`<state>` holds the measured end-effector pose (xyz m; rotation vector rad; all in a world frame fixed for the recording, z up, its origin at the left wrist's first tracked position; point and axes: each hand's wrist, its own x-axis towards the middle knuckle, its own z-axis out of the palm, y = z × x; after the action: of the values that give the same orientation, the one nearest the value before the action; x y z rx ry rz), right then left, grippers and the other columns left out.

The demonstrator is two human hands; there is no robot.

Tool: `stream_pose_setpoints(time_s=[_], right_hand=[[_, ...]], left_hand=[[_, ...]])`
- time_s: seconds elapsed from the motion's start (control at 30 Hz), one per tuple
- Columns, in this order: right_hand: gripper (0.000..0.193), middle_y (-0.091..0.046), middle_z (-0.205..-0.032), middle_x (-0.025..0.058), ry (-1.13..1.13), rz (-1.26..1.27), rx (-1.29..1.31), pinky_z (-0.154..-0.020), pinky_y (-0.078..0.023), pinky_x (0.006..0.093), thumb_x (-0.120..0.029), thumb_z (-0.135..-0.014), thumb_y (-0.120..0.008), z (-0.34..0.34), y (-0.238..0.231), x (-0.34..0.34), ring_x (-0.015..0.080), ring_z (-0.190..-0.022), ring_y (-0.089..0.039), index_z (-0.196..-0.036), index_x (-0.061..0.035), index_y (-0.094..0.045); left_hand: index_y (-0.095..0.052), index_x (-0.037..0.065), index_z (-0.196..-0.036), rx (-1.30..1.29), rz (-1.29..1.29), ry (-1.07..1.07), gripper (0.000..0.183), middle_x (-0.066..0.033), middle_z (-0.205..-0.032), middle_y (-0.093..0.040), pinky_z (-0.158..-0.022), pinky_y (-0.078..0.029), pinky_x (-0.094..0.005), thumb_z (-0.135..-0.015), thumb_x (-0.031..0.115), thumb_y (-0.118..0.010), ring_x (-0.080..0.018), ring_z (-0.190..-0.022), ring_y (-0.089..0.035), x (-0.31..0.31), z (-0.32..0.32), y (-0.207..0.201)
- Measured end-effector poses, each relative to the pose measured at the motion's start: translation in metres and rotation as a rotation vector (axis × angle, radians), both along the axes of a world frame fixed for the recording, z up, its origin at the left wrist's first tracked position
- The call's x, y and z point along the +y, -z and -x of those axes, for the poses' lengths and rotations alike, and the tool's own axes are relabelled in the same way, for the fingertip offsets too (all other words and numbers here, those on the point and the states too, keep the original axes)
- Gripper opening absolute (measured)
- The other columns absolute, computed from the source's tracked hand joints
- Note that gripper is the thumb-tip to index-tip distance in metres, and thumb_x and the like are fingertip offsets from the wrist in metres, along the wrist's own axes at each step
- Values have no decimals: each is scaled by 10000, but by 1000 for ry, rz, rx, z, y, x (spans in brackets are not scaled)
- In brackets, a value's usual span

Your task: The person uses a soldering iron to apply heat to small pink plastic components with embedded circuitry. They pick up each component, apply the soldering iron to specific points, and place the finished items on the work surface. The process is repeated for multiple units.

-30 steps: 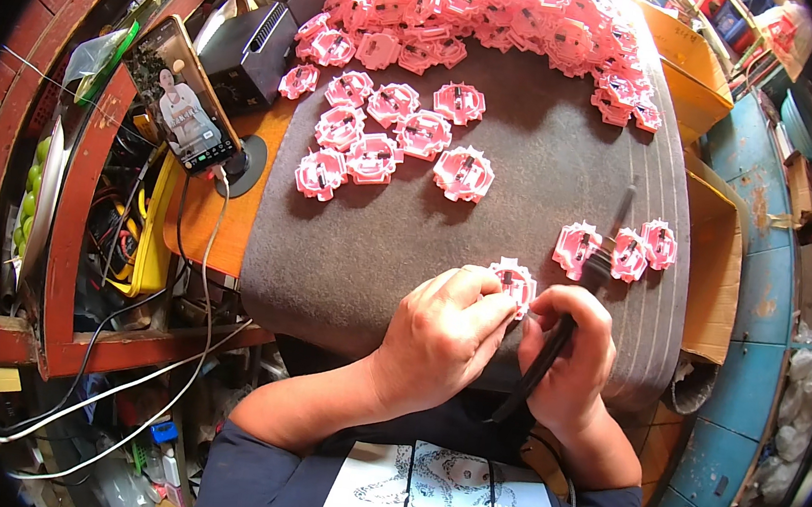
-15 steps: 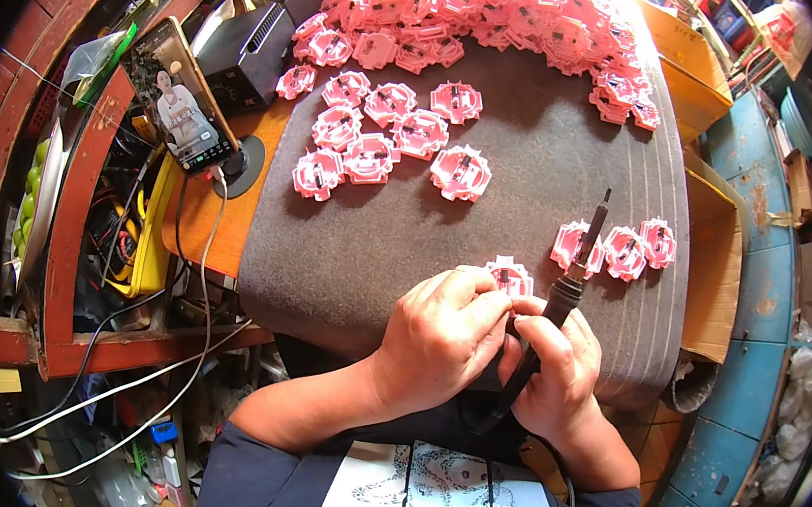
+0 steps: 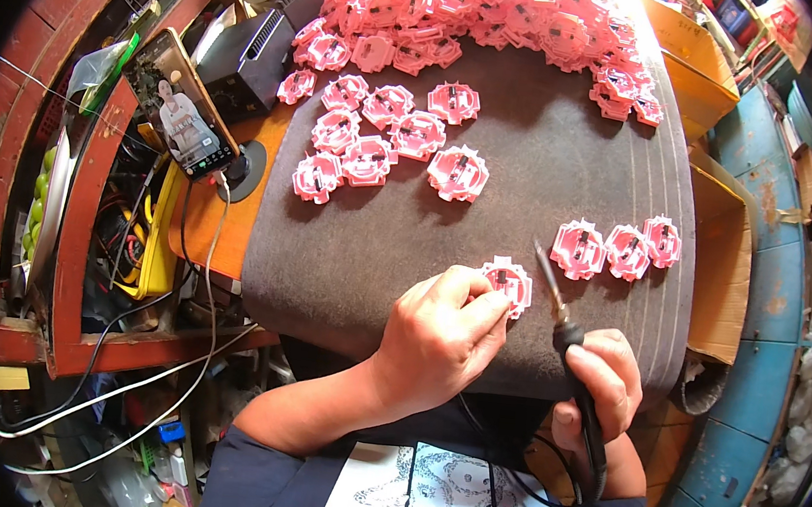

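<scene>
I observe one pink piece (image 3: 509, 286), plastic-looking and roughly round, with a notched rim and a small black part on its face. The left hand (image 3: 442, 332) is closed, thumb and forefinger pinching the piece's lower left edge. I find the right hand (image 3: 605, 383) wrapped around the ribbed black handle of a soldering iron (image 3: 568, 332); its slender metal tip stands apart from the piece, just beyond its upper right. The piece sits at the left fingertips, to the left of the right hand, over a dark, scuffed mat (image 3: 407, 244). To the right I record a row of three like pieces (image 3: 628, 253); farther off, a loose group (image 3: 368, 160) and a large heap (image 3: 510, 12).
</scene>
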<state>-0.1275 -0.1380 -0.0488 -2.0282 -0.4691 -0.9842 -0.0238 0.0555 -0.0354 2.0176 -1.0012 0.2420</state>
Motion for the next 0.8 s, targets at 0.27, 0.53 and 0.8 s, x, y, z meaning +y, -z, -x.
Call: stream_pose_setpoints(time_s=[0.27,0.53,0.8], right_hand=[[222,-590,-783,52,-74,51,-9,-526,-413,340,-152,-862,-713,16,3,-11,205,-590,-537,-1063,-59,-714],[226,-580,-766,36,-76,86,11,-528,-392,345,-144,-857,-711,15,1,-10,200,-588,-529,-1067,-62,-707],[229,-577,-763,40,-77,84,12,-534,-395,350,-126,-833,-703,15,1,-11,206,-590,-526,-1051,-56,-710]], left_hand=[[-753,49,-996,-2,-5,-14,205,-103,-925,-668,-680,-576,-395,-811,16,-832,-288,-770,-695,-1,1,1],[-755,48,-992,-12,-16,-7,204,-100,-922,-668,-680,-580,-389,-809,15,-837,-280,-771,-698,-1,1,1],[-757,50,-997,-34,-14,-5,210,-97,-932,-673,-673,-586,-378,-808,12,-843,-267,-764,-700,0,0,3]])
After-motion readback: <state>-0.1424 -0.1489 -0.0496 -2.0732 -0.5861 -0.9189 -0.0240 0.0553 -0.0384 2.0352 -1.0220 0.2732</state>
